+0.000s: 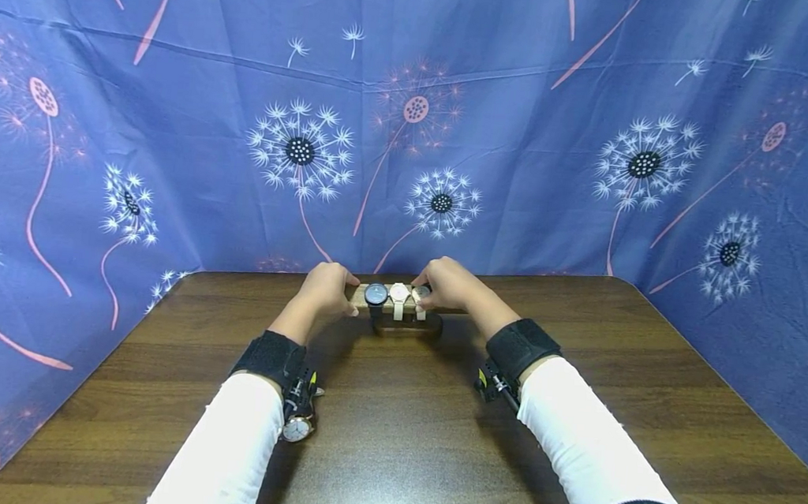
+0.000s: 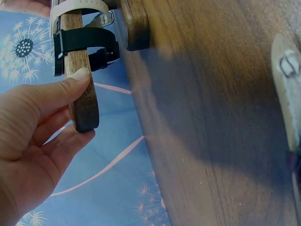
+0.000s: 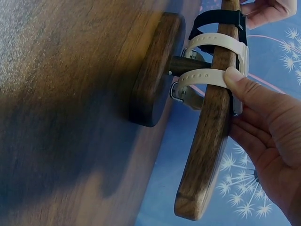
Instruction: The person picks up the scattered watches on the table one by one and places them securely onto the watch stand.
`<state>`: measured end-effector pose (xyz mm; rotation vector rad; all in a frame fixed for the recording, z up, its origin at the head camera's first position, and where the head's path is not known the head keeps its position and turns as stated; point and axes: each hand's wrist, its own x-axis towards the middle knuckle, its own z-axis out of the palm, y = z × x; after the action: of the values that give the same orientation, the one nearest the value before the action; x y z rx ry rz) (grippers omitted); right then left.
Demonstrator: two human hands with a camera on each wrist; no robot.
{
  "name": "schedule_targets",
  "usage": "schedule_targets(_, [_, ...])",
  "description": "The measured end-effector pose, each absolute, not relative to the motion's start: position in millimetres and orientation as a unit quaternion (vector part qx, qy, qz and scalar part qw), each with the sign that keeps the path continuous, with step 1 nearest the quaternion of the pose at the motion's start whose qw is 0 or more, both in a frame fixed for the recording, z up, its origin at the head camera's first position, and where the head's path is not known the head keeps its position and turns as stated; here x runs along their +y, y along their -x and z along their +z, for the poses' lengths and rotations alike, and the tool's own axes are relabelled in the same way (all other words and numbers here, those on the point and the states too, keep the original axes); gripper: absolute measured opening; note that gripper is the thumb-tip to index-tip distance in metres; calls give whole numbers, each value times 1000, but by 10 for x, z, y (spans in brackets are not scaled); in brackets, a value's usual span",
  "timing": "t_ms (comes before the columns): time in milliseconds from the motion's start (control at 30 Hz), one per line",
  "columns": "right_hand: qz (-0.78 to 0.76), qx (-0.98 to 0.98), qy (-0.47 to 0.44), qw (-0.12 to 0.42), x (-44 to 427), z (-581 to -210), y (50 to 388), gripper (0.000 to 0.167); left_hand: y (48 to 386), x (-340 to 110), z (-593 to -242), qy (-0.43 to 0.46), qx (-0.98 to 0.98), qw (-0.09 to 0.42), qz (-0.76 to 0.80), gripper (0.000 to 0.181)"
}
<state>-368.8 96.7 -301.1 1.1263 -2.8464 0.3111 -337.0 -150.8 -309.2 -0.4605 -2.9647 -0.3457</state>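
A wooden watch stand (image 3: 200,160) with a T-shaped bar stands near the table's far edge. On its bar are a black watch (image 1: 375,294), a white-strapped watch (image 1: 399,293) in the middle and another white-strapped watch (image 3: 202,77) to the right. My left hand (image 1: 326,287) grips the bar's left end, thumb on one face and fingers behind it, as the left wrist view shows. My right hand (image 1: 447,283) pinches the rightmost watch, its thumb on the strap at the bar. The fingers partly cover that watch's dial in the head view.
A round-dialled watch (image 1: 297,429) with a dark strap lies on the brown wooden table (image 1: 391,409) beside my left forearm. Behind the table hangs a blue dandelion-print cloth (image 1: 523,190). Black bands with small cameras wrap both wrists.
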Motion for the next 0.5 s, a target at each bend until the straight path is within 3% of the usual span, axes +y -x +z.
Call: schedule_targets(500, [98, -926, -363, 19, 953, -2988, 3695, 43, 3364, -1513, -3127, 152, -979, 62, -117, 55])
